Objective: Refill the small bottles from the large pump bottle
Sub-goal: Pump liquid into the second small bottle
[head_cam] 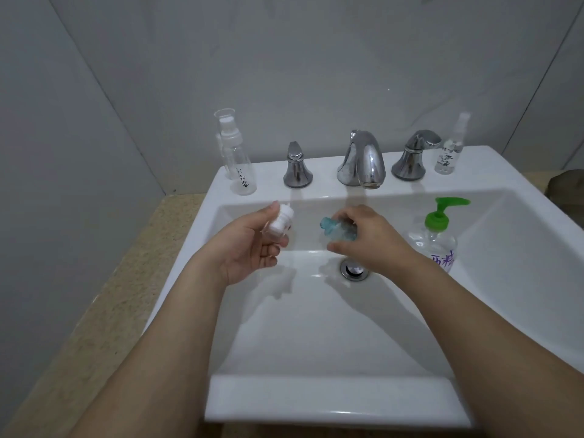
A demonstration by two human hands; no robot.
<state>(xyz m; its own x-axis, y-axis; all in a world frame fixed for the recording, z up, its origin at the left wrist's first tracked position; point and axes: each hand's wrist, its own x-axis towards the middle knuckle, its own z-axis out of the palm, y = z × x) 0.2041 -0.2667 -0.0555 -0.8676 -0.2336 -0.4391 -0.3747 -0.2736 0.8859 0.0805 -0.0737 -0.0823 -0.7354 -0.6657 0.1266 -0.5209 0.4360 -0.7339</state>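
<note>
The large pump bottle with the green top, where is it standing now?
In the head view, the large pump bottle stands inside the sink basin on the right side, just beyond the right hand and below the right faucet handle.

Your right hand [363,238] covers most of the small blue bottle [336,230], so only its neck end shows. Your left hand [252,245] hides the lower part of the white spray cap [281,224]. Your right forearm cuts across the large pump bottle [437,238] and its purple label. The lettering on the clear bottle [241,172] is too small to read. A dark object [567,184] is cut off at the right edge.
</note>
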